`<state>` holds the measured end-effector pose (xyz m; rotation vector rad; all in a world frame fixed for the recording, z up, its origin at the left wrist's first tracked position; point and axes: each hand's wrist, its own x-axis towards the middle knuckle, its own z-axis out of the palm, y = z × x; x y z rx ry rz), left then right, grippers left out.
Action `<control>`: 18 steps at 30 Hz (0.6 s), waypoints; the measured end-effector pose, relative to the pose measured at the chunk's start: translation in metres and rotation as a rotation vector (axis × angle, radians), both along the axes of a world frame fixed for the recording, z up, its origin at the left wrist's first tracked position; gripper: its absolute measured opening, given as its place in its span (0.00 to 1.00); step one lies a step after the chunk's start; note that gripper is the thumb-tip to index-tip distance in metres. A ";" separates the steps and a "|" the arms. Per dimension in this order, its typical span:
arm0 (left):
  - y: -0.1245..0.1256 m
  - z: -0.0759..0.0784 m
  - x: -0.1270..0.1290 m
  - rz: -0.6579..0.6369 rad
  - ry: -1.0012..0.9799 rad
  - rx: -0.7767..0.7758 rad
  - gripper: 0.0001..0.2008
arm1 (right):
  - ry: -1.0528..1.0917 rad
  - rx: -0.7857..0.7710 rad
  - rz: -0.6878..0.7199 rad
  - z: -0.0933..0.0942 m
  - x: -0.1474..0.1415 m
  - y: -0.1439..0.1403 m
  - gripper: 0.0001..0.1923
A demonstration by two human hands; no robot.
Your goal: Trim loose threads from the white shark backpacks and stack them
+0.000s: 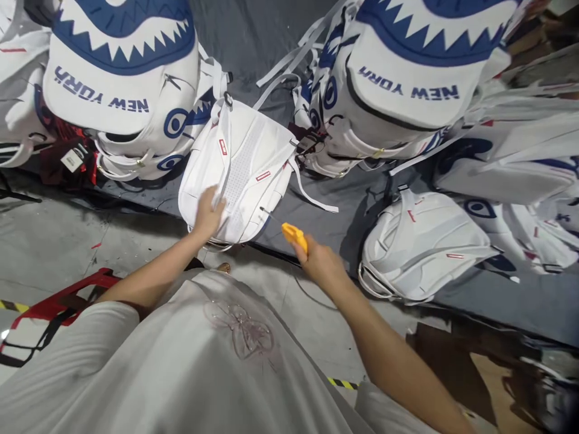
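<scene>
A white backpack lies at the near edge of the grey-covered table, its padded back and straps facing up. Small red labels sit on its shoulder straps. My left hand rests on its lower left part, fingers laid on the fabric and slightly apart, with nothing seen in them. In my right hand is a yellow-handled tool with a thin metal shaft and a dark tip. The tip is over the bag's lower right part; whether it touches the fabric I cannot tell. My fingers are wrapped round the handle.
White and blue shark-face backpacks marked NEW YORK stand on the grey table cover, left and right. Another white backpack lies to the right. A red frame stands on the floor at left; cardboard lies lower right.
</scene>
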<state>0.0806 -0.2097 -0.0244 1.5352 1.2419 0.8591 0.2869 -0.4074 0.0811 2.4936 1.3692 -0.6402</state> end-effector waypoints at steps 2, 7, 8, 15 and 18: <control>0.017 0.011 -0.025 0.230 -0.078 -0.162 0.16 | 0.054 -0.026 -0.067 -0.020 -0.018 -0.016 0.22; 0.056 0.027 -0.053 0.260 -0.292 -0.789 0.08 | 0.028 0.005 -0.088 -0.058 -0.058 -0.035 0.19; 0.061 0.028 -0.053 0.220 -0.309 -0.849 0.09 | 0.021 0.015 -0.097 -0.064 -0.066 -0.034 0.19; 0.067 0.017 -0.046 -0.072 -0.482 -1.076 0.15 | 0.228 0.090 -0.202 -0.094 -0.114 0.029 0.20; 0.068 0.004 -0.048 -0.215 -0.591 -1.091 0.15 | 0.310 0.106 -0.206 -0.101 -0.122 0.046 0.19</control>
